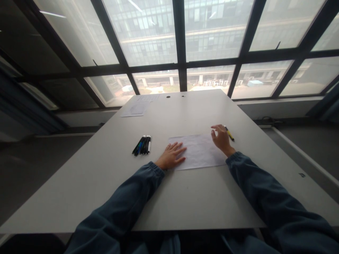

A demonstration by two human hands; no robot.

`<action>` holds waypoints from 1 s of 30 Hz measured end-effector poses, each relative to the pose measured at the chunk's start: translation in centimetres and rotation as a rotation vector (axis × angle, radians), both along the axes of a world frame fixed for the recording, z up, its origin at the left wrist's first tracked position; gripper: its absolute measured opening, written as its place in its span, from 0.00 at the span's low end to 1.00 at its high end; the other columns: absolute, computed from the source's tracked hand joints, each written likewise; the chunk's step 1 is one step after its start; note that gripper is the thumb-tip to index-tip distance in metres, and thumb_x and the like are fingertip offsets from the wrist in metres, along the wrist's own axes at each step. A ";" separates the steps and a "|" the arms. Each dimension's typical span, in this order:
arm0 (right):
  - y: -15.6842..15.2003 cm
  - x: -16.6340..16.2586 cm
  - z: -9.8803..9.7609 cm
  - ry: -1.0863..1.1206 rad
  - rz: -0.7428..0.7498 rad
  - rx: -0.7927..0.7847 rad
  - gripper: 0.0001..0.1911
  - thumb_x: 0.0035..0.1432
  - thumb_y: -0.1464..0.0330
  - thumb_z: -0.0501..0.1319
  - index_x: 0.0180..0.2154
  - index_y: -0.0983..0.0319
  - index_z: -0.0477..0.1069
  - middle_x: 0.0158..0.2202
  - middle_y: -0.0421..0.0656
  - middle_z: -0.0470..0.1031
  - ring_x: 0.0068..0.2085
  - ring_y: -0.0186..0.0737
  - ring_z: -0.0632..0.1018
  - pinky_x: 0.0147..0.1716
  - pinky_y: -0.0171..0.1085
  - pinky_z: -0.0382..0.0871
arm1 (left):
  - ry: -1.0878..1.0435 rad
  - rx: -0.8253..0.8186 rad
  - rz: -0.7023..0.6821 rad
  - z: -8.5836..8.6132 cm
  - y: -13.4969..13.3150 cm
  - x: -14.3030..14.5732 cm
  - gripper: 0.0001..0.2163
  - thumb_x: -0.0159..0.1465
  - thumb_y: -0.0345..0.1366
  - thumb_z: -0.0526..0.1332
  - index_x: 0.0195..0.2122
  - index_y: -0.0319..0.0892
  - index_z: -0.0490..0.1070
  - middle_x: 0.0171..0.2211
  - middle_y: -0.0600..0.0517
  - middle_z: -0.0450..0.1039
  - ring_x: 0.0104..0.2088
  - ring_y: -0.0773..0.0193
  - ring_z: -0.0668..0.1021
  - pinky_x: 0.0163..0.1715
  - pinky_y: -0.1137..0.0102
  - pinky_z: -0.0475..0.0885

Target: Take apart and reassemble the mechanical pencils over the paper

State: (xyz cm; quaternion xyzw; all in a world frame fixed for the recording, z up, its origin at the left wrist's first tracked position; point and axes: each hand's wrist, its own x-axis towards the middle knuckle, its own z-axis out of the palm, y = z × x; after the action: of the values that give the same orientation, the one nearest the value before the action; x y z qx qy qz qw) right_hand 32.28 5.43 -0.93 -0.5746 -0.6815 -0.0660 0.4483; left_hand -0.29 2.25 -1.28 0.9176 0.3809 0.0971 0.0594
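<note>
A white sheet of paper (198, 151) lies flat on the grey table (106, 169) in front of me. My left hand (171, 156) rests flat on the sheet's left edge, fingers stretched out. My right hand (221, 138) hovers over the sheet's upper right corner with fingers loosely curled and apart, holding nothing. A yellow and black pen (229, 133) lies on the table just right of that hand, touching or nearly touching it.
Several dark pens (142, 145) lie side by side to the left of the sheet. More papers (137, 107) sit at the table's far left corner. Two round holes (168, 96) mark the far edge. Large windows rise behind the table.
</note>
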 end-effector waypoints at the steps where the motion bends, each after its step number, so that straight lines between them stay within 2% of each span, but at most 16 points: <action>1: -0.4 -1.2 0.0 -0.009 0.080 -0.019 0.14 0.61 0.70 0.54 0.46 0.62 0.73 0.44 0.50 0.73 0.48 0.50 0.71 0.52 0.47 0.64 | 0.006 -0.003 0.003 0.0 0.0 0.0 0.27 0.67 0.54 0.53 0.65 0.53 0.59 0.68 0.48 0.53 0.67 0.47 0.56 0.64 0.45 0.49; 6: -2.3 -5.0 -0.6 -0.055 0.360 -0.125 0.17 0.62 0.68 0.57 0.52 0.59 0.71 0.51 0.50 0.72 0.53 0.51 0.70 0.54 0.52 0.64 | 0.022 -0.015 0.011 0.0 0.0 0.1 0.27 0.67 0.55 0.52 0.65 0.54 0.58 0.69 0.49 0.52 0.68 0.47 0.55 0.64 0.45 0.49; 9: -2.9 -5.4 -1.3 -0.118 0.425 -0.184 0.21 0.60 0.66 0.61 0.55 0.58 0.69 0.54 0.50 0.70 0.56 0.52 0.68 0.56 0.53 0.63 | 0.021 -0.018 0.004 0.0 0.0 0.1 0.28 0.67 0.55 0.52 0.66 0.54 0.57 0.69 0.49 0.51 0.68 0.47 0.55 0.64 0.45 0.49; 15: -2.9 -4.8 -2.1 -0.219 0.450 -0.296 0.17 0.59 0.65 0.63 0.50 0.58 0.73 0.53 0.50 0.71 0.55 0.51 0.69 0.55 0.52 0.64 | 0.018 -0.022 0.006 0.0 0.0 0.0 0.28 0.67 0.55 0.52 0.66 0.54 0.57 0.69 0.49 0.51 0.68 0.48 0.55 0.65 0.46 0.48; 23: -3.0 -4.8 -1.9 -0.290 0.420 -0.290 0.16 0.61 0.64 0.62 0.50 0.59 0.73 0.53 0.48 0.72 0.54 0.50 0.70 0.55 0.49 0.65 | 0.019 -0.056 0.026 0.0 0.0 0.1 0.28 0.67 0.55 0.52 0.66 0.54 0.57 0.69 0.50 0.50 0.68 0.49 0.53 0.66 0.47 0.46; 30: -2.7 -4.8 -2.8 -0.294 0.431 -0.273 0.16 0.61 0.63 0.61 0.50 0.58 0.73 0.53 0.48 0.72 0.54 0.51 0.71 0.55 0.50 0.66 | 0.003 -0.062 0.027 -0.1 -0.4 0.0 0.28 0.67 0.54 0.53 0.66 0.53 0.58 0.69 0.49 0.50 0.68 0.49 0.55 0.65 0.47 0.47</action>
State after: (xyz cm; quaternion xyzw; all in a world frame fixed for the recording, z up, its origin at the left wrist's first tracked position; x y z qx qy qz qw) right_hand 27.44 2.77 -3.71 -0.4558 -0.8481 0.0405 0.2670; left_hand -0.34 1.87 -1.33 0.9103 0.3960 0.0846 0.0857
